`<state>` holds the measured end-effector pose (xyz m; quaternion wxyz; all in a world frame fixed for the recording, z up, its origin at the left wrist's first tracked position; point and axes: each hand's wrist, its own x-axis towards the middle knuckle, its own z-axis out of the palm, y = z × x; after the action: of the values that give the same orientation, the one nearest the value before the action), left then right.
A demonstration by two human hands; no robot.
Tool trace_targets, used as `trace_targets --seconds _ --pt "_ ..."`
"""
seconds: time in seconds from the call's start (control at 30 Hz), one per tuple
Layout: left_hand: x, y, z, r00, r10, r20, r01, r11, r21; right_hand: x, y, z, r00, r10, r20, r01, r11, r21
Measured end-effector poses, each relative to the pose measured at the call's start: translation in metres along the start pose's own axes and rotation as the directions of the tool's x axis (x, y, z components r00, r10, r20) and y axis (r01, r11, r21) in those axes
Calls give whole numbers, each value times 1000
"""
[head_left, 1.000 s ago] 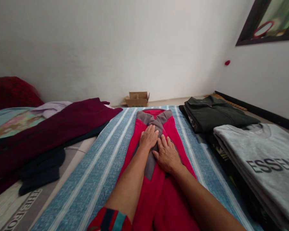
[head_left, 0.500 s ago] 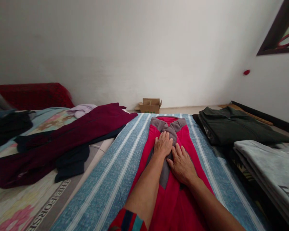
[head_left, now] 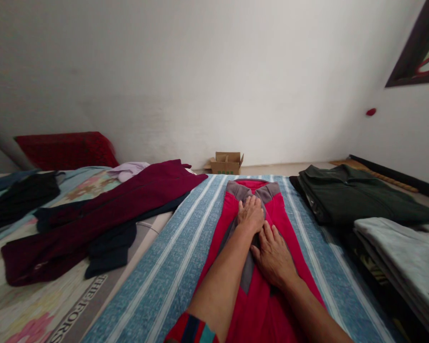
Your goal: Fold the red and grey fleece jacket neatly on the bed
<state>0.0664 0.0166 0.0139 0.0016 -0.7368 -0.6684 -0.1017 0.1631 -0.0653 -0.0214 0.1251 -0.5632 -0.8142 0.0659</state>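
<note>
A crimson garment with grey panels and a grey upper edge (head_left: 290, 227) is laid out lengthwise in front of me, its sides folded inward. My left hand (head_left: 250, 213) rests palm-down on the grey part near the top, fingers stretched forward. Just below and to the right, my right hand (head_left: 274, 255) lies flat on the cloth with its fingers spread. Neither hand grips anything. My forearms cover part of the garment's lower half. Beneath it is a blue striped bedsheet (head_left: 175, 252).
To the left, maroon trousers (head_left: 128, 200) lie over dark navy clothing (head_left: 110, 247) on a floral bedspread (head_left: 28, 305). At right are a folded dark green garment (head_left: 361, 195) and a stack of grey shirts (head_left: 403, 257). A cardboard box (head_left: 226, 164) stands by the wall.
My left hand has slid slightly on the garment toward its grey upper edge. The right hand stays nearly in place. The whole view has shifted a little.
</note>
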Motion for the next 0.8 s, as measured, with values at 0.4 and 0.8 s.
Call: trace_targets --seconds 0.4,0.8 --pt "25 -9 10 986 41 163 -35 999 -39 2 -3 -7 1000 15 26 -17 998 54" --pt "14 -3 -13 989 143 35 -145 988 52 3 -6 -15 999 31 27 -35 988 151"
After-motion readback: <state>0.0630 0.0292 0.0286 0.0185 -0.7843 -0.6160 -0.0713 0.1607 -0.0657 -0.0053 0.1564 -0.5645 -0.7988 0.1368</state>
